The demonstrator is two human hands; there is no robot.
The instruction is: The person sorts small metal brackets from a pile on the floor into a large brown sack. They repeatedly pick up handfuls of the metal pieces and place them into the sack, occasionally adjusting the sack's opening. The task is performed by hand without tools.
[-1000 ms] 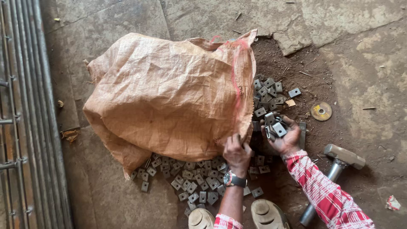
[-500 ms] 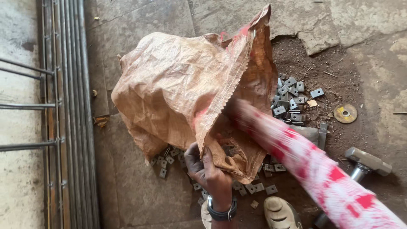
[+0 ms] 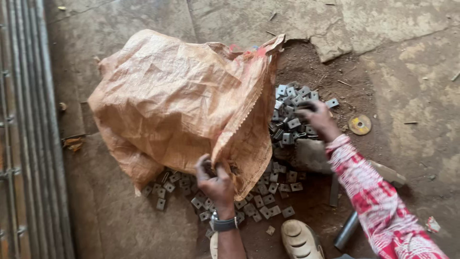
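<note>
Withdrawn from the sack's mouth since a moment ago, the right hand [image 3: 316, 119] now reaches over the pile of square metal plates [image 3: 293, 115]. At left lies the woven orange sack [image 3: 177, 100] on the concrete floor [image 3: 120, 225]; the left hand [image 3: 216, 181] pinches its open edge. The right hand's fingers curl on the plates; whether they grip cannot be told.

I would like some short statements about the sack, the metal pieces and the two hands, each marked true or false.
1. The left hand grips the edge of the woven sack. True.
2. The right hand rests on the yellow disc. False: it is on the pile of small square metal pieces; the disc lies apart on the ground.
3. A watch is on the left wrist. True.
4. The sack is blue. False: it is orange-tan.
5. Some metal pieces lie below the sack's lower edge. True.
</note>
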